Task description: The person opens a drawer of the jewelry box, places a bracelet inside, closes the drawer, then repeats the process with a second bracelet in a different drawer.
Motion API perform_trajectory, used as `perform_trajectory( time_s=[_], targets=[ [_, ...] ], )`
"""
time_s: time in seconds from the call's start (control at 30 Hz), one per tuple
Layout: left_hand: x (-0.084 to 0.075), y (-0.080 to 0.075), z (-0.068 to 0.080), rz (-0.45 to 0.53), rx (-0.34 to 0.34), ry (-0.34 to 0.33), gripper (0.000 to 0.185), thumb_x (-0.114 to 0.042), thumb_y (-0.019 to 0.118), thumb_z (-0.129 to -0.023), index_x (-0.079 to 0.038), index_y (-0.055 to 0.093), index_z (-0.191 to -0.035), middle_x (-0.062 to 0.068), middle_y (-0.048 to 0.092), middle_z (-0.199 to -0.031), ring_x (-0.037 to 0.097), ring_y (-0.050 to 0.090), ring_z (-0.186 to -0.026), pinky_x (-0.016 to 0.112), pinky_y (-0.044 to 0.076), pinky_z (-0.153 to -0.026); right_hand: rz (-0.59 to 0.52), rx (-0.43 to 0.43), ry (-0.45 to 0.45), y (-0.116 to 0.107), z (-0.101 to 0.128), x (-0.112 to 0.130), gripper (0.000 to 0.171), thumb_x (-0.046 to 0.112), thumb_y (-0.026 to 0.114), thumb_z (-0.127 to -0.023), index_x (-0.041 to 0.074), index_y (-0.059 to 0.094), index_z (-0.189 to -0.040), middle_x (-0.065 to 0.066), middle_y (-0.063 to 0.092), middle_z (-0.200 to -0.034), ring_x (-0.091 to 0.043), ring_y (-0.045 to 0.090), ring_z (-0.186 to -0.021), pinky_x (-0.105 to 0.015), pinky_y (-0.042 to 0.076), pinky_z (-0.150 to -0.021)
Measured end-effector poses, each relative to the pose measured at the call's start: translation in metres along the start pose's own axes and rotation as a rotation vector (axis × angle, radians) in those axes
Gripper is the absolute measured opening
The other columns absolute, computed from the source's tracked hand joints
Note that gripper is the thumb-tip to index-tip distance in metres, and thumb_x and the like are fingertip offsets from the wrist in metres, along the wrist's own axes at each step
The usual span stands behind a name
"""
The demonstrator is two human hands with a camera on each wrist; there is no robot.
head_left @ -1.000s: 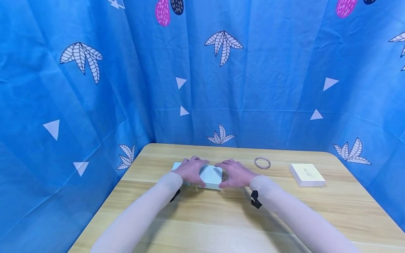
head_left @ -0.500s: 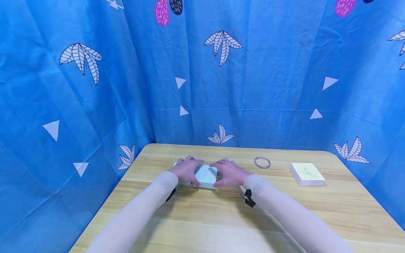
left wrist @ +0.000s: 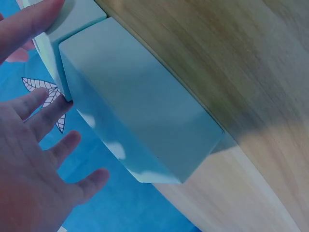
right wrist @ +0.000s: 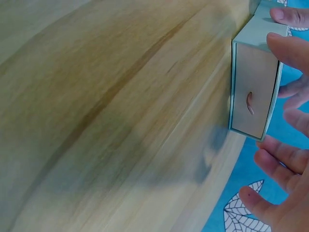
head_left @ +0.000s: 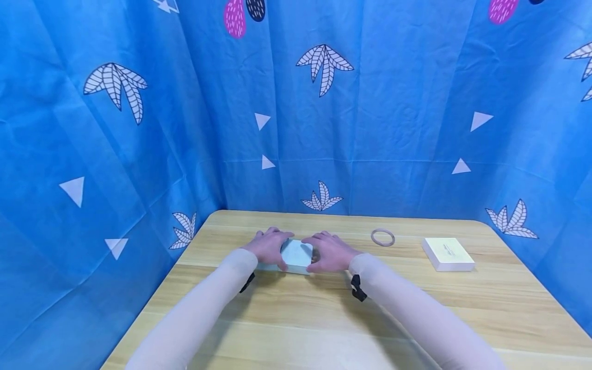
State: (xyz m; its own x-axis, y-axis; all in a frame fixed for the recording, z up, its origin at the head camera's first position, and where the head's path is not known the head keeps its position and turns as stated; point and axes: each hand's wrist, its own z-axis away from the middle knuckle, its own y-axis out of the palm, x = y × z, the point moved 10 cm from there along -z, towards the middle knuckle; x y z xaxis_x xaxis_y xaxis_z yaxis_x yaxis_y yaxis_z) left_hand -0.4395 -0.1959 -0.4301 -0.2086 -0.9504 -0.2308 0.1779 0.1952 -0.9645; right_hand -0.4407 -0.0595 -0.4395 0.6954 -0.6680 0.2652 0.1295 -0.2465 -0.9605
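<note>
Box (head_left: 296,255), pale blue-green, drawer type: outer sleeve with inner tray, small pull tab (right wrist: 249,103) on tray face in right wrist view. Lies flat on wooden worktop (head_left: 324,318), centre-left of head frame, toward far edge. Left hand (head_left: 267,247) laid over left end, fingers spread and nearly straight in left wrist view, curled round nothing. Right hand (head_left: 329,252) laid over right end, fingers (right wrist: 289,50) loosely arched about tray face; whether pressing or merely resting, cannot tell. Neither grip clamped on the box.

Handling, judged: rigid card, light, smooth and somewhat glossy, so liable to slide on the wood under a sideways push. Sleeve walls probably dent under a hard squeeze. Best hold likely on long side walls of sleeve; tab for drawing tray out, other hand steadying sleeve.

Also on worktop: tan ring (head_left: 383,237), right of centre; flat white box (head_left: 447,254), further right, well apart from both hands. Blue patterned cloth (head_left: 139,128) behind and at sides.
</note>
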Motion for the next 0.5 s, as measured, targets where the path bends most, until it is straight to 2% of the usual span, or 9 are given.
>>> perform_trajectory(
  time_s=[0.23, 0.5],
  targets=[
    [0.0042, 0.0038, -0.0031, -0.006, 0.023, -0.022, 0.098, -0.043, 0.093, -0.066, -0.031, 0.046, -0.151, 0.005, 0.046, -0.153, 0.030, 0.037, -0.138, 0.061, 0.030, -0.114, -0.006, 0.012, 0.026, 0.0021, -0.0027, -0.0028, 0.082, 0.059, 0.077, -0.078, 0.027, 0.049, -0.149, -0.001, 0.053, -0.149, -0.027, 0.046, -0.136, -0.062, 0.033, -0.113],
    [0.0066, 0.0043, -0.0037, 0.012, 0.025, -0.029, 0.098, -0.043, 0.093, -0.067, -0.029, 0.046, -0.152, 0.007, 0.045, -0.152, 0.032, 0.040, -0.134, 0.060, 0.032, -0.112, -0.013, 0.012, 0.026, 0.0014, -0.0025, -0.0020, 0.083, 0.058, 0.077, -0.078, 0.027, 0.048, -0.150, -0.003, 0.051, -0.150, -0.028, 0.045, -0.137, -0.062, 0.033, -0.113]
  ],
)
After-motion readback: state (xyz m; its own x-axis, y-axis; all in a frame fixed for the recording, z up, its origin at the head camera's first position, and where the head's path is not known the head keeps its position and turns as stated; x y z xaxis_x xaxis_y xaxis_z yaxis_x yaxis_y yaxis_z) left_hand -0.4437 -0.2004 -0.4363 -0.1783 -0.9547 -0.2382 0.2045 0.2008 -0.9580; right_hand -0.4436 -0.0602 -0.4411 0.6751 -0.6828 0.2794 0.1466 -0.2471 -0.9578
